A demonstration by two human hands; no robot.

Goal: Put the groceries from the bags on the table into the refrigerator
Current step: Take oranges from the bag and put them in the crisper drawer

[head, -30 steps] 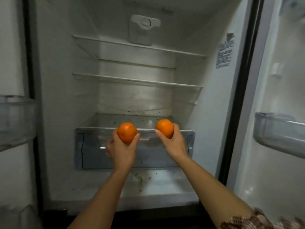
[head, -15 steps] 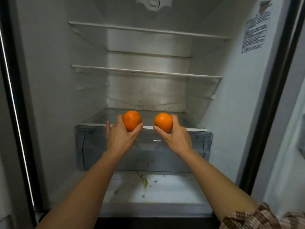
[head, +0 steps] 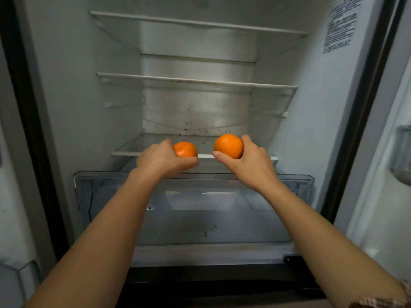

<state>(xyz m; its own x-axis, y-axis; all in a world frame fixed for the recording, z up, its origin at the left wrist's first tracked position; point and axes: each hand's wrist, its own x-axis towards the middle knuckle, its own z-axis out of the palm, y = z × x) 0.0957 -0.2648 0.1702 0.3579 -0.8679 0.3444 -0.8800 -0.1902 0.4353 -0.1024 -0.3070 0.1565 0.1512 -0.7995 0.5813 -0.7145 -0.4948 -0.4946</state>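
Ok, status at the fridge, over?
Left hand grips left orange. Right hand grips right orange. Both oranges at lowest glass shelf's front edge, not set down. Nothing in the way.

Both bare forearms are stretched forward, drawn in toward each other at the wrists. The left hand (head: 163,160) is seen from its back, curled round the left orange (head: 186,149). The right hand (head: 252,166) is wrapped round the right orange (head: 229,146) — thumb in front, fingers behind. A patterned sleeve (head: 382,303) is glimpsed on the right arm.
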